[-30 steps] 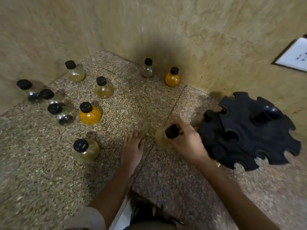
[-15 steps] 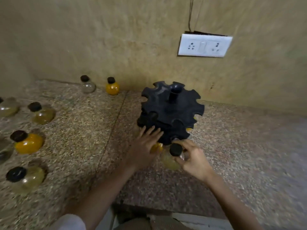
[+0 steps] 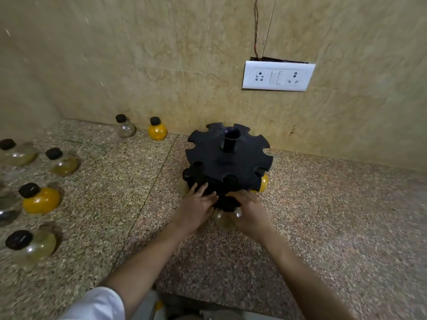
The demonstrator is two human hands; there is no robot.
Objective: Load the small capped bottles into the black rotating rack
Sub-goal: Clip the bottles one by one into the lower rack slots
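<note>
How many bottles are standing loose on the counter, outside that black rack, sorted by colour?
Orange bottles: 2
Pale or clear bottles: 5, one cut off at the left edge
Total: 7

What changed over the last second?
The right hand carried the pale bottle from the counter left of the rack to the rack's near edge and still grips it. The left hand left the counter and now rests on the rack's lower tier. The loose bottles stayed put.
</note>
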